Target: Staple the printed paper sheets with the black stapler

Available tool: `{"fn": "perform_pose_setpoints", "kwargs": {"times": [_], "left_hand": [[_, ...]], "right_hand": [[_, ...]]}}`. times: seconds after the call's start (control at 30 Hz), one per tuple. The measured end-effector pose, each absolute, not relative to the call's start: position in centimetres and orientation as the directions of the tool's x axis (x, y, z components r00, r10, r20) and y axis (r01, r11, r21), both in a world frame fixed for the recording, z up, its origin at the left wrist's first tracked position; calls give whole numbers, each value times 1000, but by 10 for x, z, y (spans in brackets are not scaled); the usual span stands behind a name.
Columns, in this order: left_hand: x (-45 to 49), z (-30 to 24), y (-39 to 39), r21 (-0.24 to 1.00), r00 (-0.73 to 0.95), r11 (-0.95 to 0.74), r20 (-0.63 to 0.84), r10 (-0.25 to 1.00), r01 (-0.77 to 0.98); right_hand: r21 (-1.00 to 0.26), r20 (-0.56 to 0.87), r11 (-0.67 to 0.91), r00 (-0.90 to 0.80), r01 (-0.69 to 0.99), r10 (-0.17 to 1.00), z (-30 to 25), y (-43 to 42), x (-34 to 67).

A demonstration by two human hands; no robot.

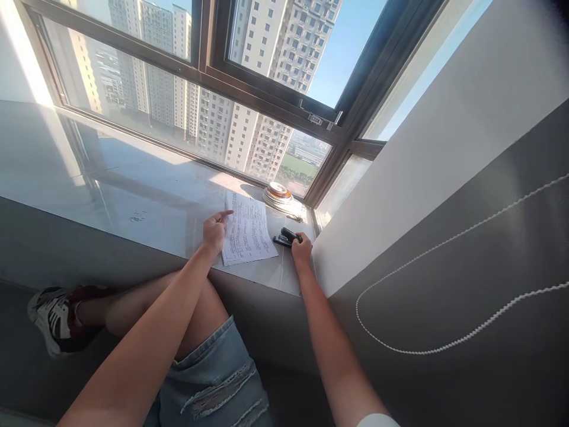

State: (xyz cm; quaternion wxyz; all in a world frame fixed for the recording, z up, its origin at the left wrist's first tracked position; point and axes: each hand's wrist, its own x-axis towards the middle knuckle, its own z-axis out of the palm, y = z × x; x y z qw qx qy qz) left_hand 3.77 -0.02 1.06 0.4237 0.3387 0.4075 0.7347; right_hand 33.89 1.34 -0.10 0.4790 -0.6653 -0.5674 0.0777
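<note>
A printed sheet of paper lies on the pale windowsill, its near edge close to the sill's front edge. My left hand grips the sheet by its left side, with one finger reaching over the print. To the right of the paper, my right hand is closed around the back end of a black stapler. The stapler's jaws face left toward the paper and look apart. Whether more than one sheet lies there, I cannot tell.
Behind the paper, a round coiled item with an orange-brown top stands against the window frame. A white beaded cord loops along the grey wall at right. Small dark specks lie on the sill at left. My bent legs are below.
</note>
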Motion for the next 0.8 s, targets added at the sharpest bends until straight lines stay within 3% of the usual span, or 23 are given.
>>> {"fn": "perform_pose_setpoints", "kwargs": {"times": [0.2, 0.47, 0.57, 0.67, 0.8], "left_hand": [[36, 11, 0, 832, -226, -194, 85, 970, -519], [37, 2, 2, 926, -105, -85, 49, 993, -369], [38, 0, 1, 970, -98, -67, 45, 994, -232], [37, -3, 0, 996, -129, -78, 82, 988, 34], [38, -8, 1, 902, -136, -216, 284, 949, 373]], "right_hand": [[-756, 436, 114, 365, 645, 823, -6, 17, 342], [-808, 388, 97, 401, 581, 830, -6, 20, 345], [-837, 365, 96, 420, 538, 831, -4, 19, 344], [-867, 343, 103, 433, 488, 834, -3, 17, 344], [-865, 366, 134, 425, 483, 828, -3, 15, 344]]}}
